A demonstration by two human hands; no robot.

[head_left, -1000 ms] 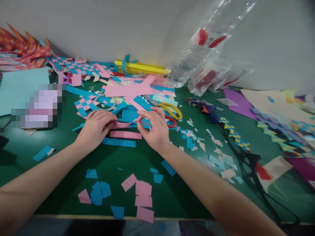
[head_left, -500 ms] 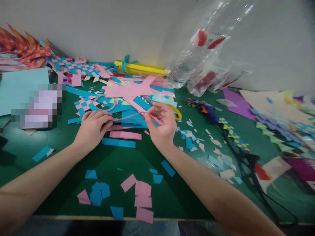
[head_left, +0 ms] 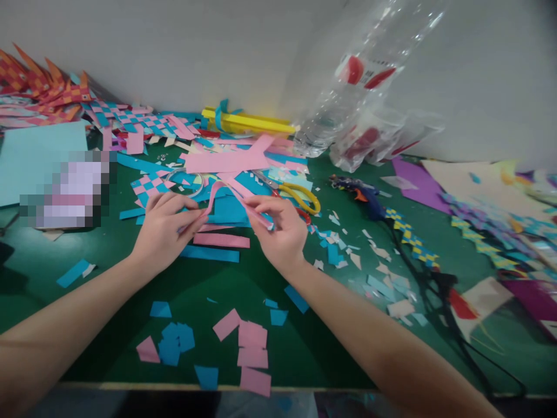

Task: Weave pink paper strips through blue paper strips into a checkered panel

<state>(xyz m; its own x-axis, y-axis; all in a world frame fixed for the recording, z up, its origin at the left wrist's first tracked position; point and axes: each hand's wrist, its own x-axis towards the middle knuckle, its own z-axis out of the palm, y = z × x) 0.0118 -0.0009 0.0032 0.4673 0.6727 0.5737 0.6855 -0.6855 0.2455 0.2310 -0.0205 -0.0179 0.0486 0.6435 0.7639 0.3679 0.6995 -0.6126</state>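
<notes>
Both of my hands hold one pink paper strip (head_left: 226, 191) that arches up between them over the green table (head_left: 209, 284). My left hand (head_left: 163, 229) pinches its left end, fingers closed. My right hand (head_left: 281, 232) pinches the right end between thumb and fingers. Below the hands lie a loose pink strip (head_left: 221, 240) and a blue strip (head_left: 211, 253). Yellow-handled scissors (head_left: 298, 196) lie just beyond my right hand.
Pink and blue paper scraps (head_left: 250, 342) litter the near edge. Woven pink-blue mats (head_left: 150, 188) and a tape ring (head_left: 185, 181) lie behind the hands. A clear plastic bottle (head_left: 348, 87) leans on the wall. A glue gun (head_left: 363, 194) with black cable lies to the right.
The pink strip went from lying flat under my fingers to being lifted and bent into an arch. My right hand rose, then came back down slightly toward the left.
</notes>
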